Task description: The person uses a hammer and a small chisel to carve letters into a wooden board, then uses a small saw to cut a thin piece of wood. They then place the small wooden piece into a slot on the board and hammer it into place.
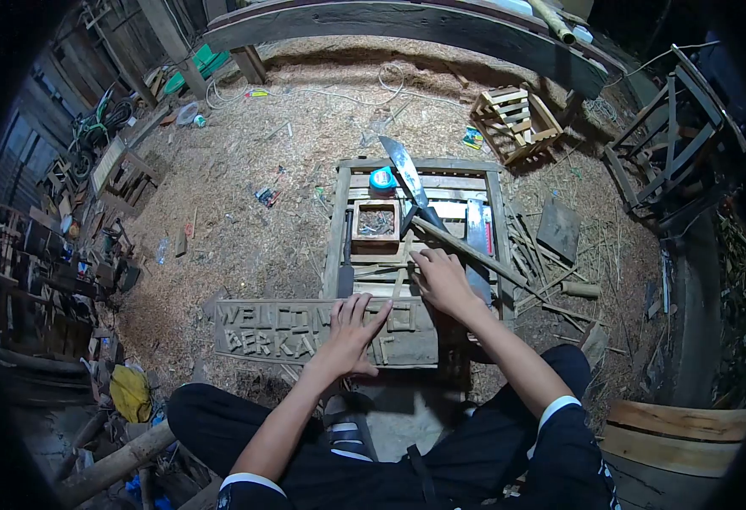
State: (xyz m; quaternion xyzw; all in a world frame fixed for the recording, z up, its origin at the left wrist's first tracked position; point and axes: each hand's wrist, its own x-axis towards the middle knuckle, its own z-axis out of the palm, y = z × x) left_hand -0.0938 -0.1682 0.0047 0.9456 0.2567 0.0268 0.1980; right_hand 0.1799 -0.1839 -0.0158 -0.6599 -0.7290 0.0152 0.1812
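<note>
A wooden board [254, 347] with raised stick letters lies across the near edge of a low slatted table [339, 200]. My left hand [354, 336] rests on the board with its fingers spread. Over the slats beyond the board's right part is my right hand [443, 280], its fingers bent near thin wood strips; whether it pinches one is unclear. A hammer [475, 255] lies just past it. Farther back are a wooden box of nails [376, 223], a blue tape measure [382, 179] and a large blade [404, 170]. A saw [477, 229] lies at the right and a chisel [347, 272] at the left.
Sawdust covers the ground. A wooden crate [519, 126] sits at the back right, near a wooden frame [670, 140]. Sticks and a flat wood piece [558, 228] lie right of the table. A long beam [407, 32] crosses the back. A yellow bag [131, 393] is at the lower left.
</note>
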